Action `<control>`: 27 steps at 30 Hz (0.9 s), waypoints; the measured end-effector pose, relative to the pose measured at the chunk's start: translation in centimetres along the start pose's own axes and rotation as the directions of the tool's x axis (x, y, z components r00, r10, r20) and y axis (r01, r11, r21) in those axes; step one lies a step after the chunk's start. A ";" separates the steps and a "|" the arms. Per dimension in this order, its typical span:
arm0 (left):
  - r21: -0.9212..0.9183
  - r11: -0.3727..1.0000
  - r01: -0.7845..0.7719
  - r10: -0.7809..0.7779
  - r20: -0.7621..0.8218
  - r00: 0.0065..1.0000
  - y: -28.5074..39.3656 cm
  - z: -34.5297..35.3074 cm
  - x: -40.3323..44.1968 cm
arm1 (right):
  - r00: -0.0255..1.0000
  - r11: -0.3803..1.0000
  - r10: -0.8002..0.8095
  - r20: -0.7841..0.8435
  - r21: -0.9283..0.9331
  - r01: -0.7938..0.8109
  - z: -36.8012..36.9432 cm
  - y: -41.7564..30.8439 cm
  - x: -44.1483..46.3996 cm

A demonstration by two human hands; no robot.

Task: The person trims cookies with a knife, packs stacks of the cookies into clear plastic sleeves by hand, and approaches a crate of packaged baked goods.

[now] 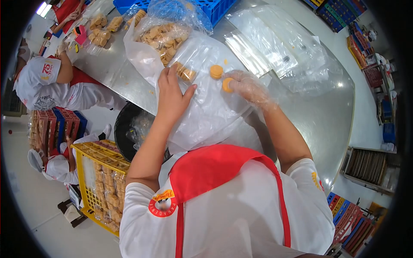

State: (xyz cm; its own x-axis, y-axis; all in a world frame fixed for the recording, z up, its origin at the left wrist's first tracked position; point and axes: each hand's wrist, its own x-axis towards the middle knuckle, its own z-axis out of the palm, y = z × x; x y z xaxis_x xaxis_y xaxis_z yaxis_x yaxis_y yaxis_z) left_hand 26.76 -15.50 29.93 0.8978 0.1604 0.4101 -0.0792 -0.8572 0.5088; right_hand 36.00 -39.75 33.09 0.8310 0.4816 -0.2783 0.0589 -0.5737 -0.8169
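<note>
Beside the round golden biscuit stack (216,72), the clear-gloved right hand (248,88) pinches another biscuit (227,85), probably light, brittle, best edge-held; bare left hand (173,94), fingers spread.

Desk (318,118): bare metal, smooth, glossy, with bright reflections. Sheet (211,116): thin, milky plastic, creased, soft sheen. Bags (275,36): clear plastic, smooth, highly glossy. Pack (186,74): clear plastic wrap, shiny. Biscuits (216,72): matt, dry-looking. Glove (251,89): thin transparent plastic, wrinkled. Apron (215,170): cloth, matt. Shirt (144,223): cloth, matt, lightly creased. Yellow crate (88,187) and blue crate (223,12): rigid plastic. Floor (47,215): smooth, low sheen; material not determinable.
</note>
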 end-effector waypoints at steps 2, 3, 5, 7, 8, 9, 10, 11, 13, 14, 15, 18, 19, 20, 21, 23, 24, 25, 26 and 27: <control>0.038 0.999 0.006 -0.006 0.020 1.000 -0.5 0.6 0.8 | 0.994 0.989 -0.079 -0.081 -0.128 0.069 0.7 -0.2 -0.9; 0.056 0.998 0.007 -0.009 0.031 0.999 -0.7 1.0 1.1 | 0.985 0.976 -0.122 -0.118 -0.193 0.098 1.0 -0.2 -1.3; 0.078 0.996 0.036 -0.037 0.016 0.999 -1.0 1.7 1.4 | 0.985 0.963 -0.141 -0.098 -0.243 0.114 1.3 -0.4 -1.9; 0.081 0.994 0.068 -0.068 0.004 0.998 -1.1 2.2 1.7 | 0.986 0.955 -0.151 -0.076 -0.267 0.126 1.5 -0.9 -2.5; 0.073 0.994 0.086 -0.086 0.002 0.996 -1.1 2.4 1.8 | 0.987 0.956 -0.150 -0.062 -0.265 0.128 1.4 -1.3 -2.8; 0.066 0.992 0.104 -0.104 0.001 0.995 -1.2 2.5 1.9 | 0.988 0.956 -0.148 -0.048 -0.263 0.130 1.5 -1.6 -3.2; 0.046 0.992 0.117 -0.118 0.006 0.993 -1.2 2.7 2.0 | 0.981 0.948 -0.184 -0.057 -0.274 0.162 1.8 -1.5 -3.5; 0.028 0.991 0.127 -0.128 0.009 0.992 -1.3 2.9 2.2 | 0.972 0.938 -0.224 -0.068 -0.286 0.196 2.2 -1.1 -3.7; -0.017 0.990 0.142 -0.142 0.002 0.990 -1.6 3.2 2.4 | 0.950 0.913 -0.306 -0.061 -0.300 0.275 2.8 -0.5 -3.6; -0.045 0.988 0.150 -0.150 -0.006 0.989 -1.7 3.4 2.3 | 0.932 0.889 -0.356 -0.066 -0.331 0.316 3.1 -0.1 -3.6; -0.073 0.985 0.159 -0.161 -0.012 0.987 -1.6 3.4 2.2 | 0.913 0.863 -0.403 -0.069 -0.361 0.353 3.5 0.3 -3.8; -0.232 0.959 0.163 -0.179 -0.049 0.983 -1.4 2.6 1.6 | 0.858 0.815 -0.500 -0.119 -0.400 0.419 4.5 1.3 -4.1; -0.301 0.934 0.191 -0.218 -0.060 0.974 -1.4 2.3 1.1 | 0.838 0.803 -0.526 -0.142 -0.406 0.436 4.8 1.5 -4.2; -0.368 0.904 0.218 -0.259 -0.068 0.963 -1.3 2.0 0.5 | 0.842 0.794 -0.523 -0.133 -0.435 0.424 5.1 1.6 -4.4; -0.434 0.868 0.242 -0.302 -0.073 0.951 -1.3 1.7 -0.2 | 0.846 0.784 -0.518 -0.122 -0.464 0.413 5.6 1.7 -4.8; -0.737 0.633 0.236 -0.363 -0.013 0.932 -1.2 2.0 -2.0 | 0.836 0.792 -0.523 -0.165 -0.456 0.406 6.2 2.2 -5.0; -0.853 0.475 0.216 -0.383 0.021 0.924 -1.0 2.0 -2.7 | 0.819 0.808 -0.531 -0.219 -0.421 0.412 6.3 2.4 -4.9; -0.865 0.465 0.186 -0.328 0.027 0.944 -1.0 1.9 -3.4 | 0.800 0.822 -0.536 -0.271 -0.386 0.419 6.3 2.5 -4.8; -0.877 0.453 0.160 -0.273 0.034 0.961 -0.9 1.7 -4.2 | 0.830 0.895 -0.441 -0.340 -0.239 0.378 5.9 2.5 -4.8; -0.889 0.438 0.135 -0.217 0.041 0.975 -0.7 1.6 -4.9 | 0.858 0.941 -0.333 -0.392 -0.082 0.328 4.7 1.2 -4.8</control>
State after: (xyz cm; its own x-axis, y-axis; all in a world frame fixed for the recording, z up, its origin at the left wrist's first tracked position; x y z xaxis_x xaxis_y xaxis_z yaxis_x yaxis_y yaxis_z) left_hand 23.12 -16.44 26.34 0.9107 0.3225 0.2580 -0.2980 0.0808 0.9511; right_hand 29.49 -39.62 31.02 0.9101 0.3441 0.2311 0.3729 -0.4362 -0.8189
